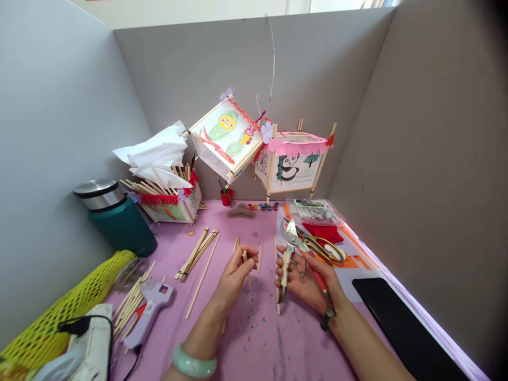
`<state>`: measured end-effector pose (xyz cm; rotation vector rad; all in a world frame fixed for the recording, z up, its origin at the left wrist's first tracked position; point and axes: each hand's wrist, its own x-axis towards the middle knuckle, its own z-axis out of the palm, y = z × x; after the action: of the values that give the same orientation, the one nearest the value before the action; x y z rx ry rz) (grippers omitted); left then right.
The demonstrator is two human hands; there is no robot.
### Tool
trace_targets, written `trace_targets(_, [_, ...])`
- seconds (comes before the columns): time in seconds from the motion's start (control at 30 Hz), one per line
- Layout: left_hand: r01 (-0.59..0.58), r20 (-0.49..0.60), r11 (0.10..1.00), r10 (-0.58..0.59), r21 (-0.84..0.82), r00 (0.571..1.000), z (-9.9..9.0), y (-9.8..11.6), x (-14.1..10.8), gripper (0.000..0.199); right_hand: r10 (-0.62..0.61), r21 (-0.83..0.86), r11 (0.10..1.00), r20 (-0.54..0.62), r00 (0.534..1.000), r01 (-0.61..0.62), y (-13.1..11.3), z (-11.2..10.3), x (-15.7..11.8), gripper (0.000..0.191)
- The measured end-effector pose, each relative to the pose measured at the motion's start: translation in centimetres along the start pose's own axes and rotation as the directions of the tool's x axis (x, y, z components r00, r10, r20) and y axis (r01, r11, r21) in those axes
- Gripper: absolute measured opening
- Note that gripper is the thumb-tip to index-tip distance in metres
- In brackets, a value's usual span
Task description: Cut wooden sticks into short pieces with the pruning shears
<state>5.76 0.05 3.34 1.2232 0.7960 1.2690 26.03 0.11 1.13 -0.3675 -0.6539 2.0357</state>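
My left fingers (pixel 237 264) pinch a little bamboo stick (pixel 248 279), my right fingers (pixel 296 283) clench red-handled pruning shears (pixel 291 238), the bench (pixel 301 344) under them

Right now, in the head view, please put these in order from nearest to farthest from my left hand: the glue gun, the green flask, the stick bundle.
From your left hand:
1. Stick bundle, just left of it on the table.
2. Glue gun, lower left, at the front.
3. Green flask, far left, by the wall.

Paper lanterns (pixel 291 164) behind bamboo sticks (pixel 196 254)
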Motion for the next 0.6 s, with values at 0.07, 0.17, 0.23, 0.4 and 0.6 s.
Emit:
trace_targets(0.07, [0.009,0.011,1.0,-0.009,-0.027,1.0,0.1,-0.3,0.1,0.009,-0.002,-0.011,1.0,-0.004,1.0,0.002,-0.1,0.2,-0.1,0.045])
trace_targets(0.17, [-0.028,0.032,0.999,0.028,-0.019,0.999,0.2,-0.6,0.3,0.009,-0.003,-0.013,1.0,0.001,1.0,0.003,-0.2,0.7,-0.2,0.042])
trace_targets(0.23, [-0.068,0.058,0.997,0.067,0.023,0.996,0.1,-0.6,0.3,0.015,-0.006,-0.009,1.0,0.012,1.0,0.006,-0.3,0.9,-0.3,0.041])
trace_targets(0.4, [-0.079,0.051,0.957,0.067,0.279,0.996,-0.5,0.1,0.3,0.02,-0.014,0.019,1.0,0.01,1.0,0.013,-0.3,0.9,-0.3,0.039])
trace_targets(0.6, [0.023,-0.06,0.96,-0.007,0.28,0.998,-1.2,0.3,0.4,0.022,-0.014,0.048,0.999,0.015,1.0,0.013,-0.3,0.7,-0.3,0.037])
